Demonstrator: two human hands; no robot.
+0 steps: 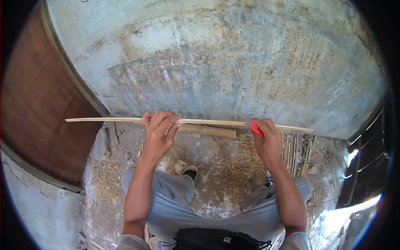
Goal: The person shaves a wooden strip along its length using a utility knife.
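A long, thin pale strip, apparently split bamboo (212, 122), runs almost level across the view in front of the wall. My left hand (158, 129) pinches it left of its middle between thumb and fingers. Closed around a small red-handled cutter (257, 130), my right hand (267, 139) is at the strip's right part, with the tool against it. The cutter's blade is mostly hidden. Both ends of the strip stick out past my hands, the left one farther.
A thick bamboo piece (208, 131) lies by the foot of the stained wall (233, 62). Shavings (237, 164) litter the floor, and several thin strips (298, 152) lie at the right. A brown door (41, 96) stands left. My legs and a black waist bag (216, 239) are below.
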